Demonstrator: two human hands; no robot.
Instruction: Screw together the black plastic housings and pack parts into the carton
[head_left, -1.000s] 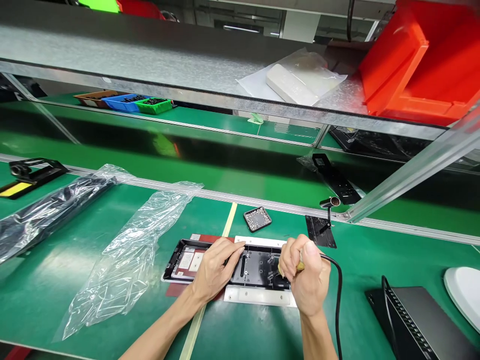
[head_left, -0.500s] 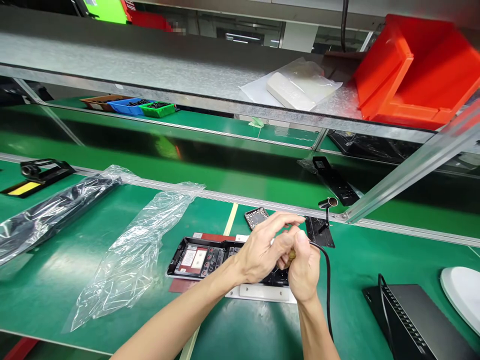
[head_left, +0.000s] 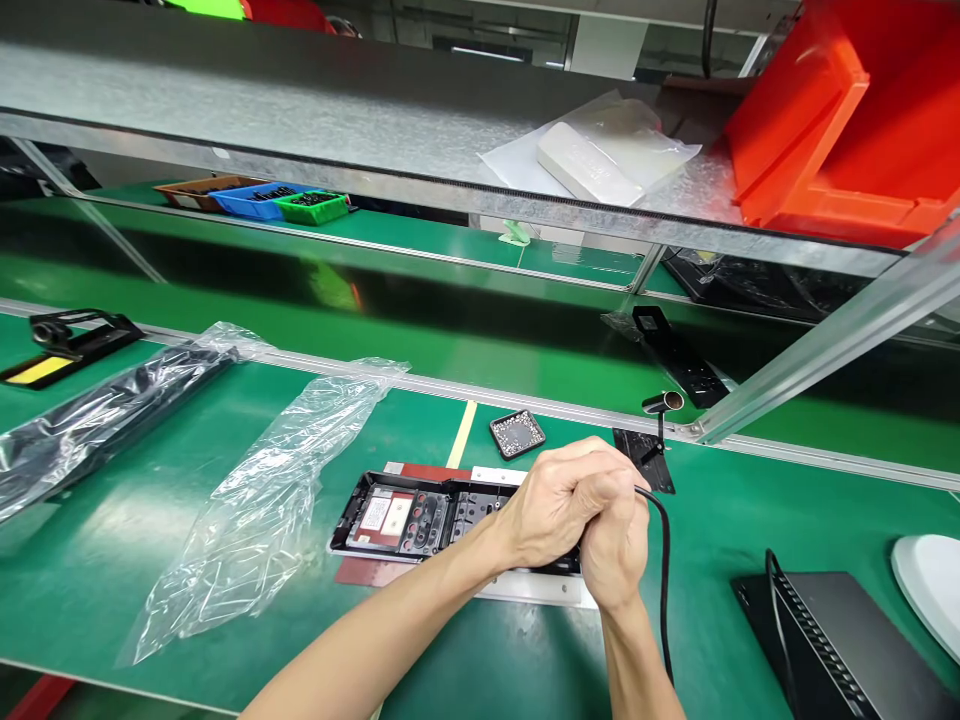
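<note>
My right hand (head_left: 616,550) is closed, and a black cord (head_left: 664,560) leaves its top and curves down on the right. What it grips looks like a corded tool, but the fingers hide its body and kind. My left hand (head_left: 566,505) is closed too, its fingers curled over the top of the right hand; anything in it is hidden. Below both hands lies an open black plastic housing (head_left: 352,515) with dark inner parts and small holes. My hands cover its right part. Behind them is a small black tray (head_left: 517,433) of tiny metal screws.
The housing rests on a fixture with a white bar (head_left: 532,588). Clear plastic bags (head_left: 255,520) lie left. A black stand (head_left: 652,460) is behind right; a black panel (head_left: 855,640) lies right. Overhead, a metal shelf (head_left: 337,130) carries a red bin (head_left: 810,130).
My left hand has shifted slightly right and closed over the right hand, covering the yellowish part that showed between them. The screw tray is now fully in view.
</note>
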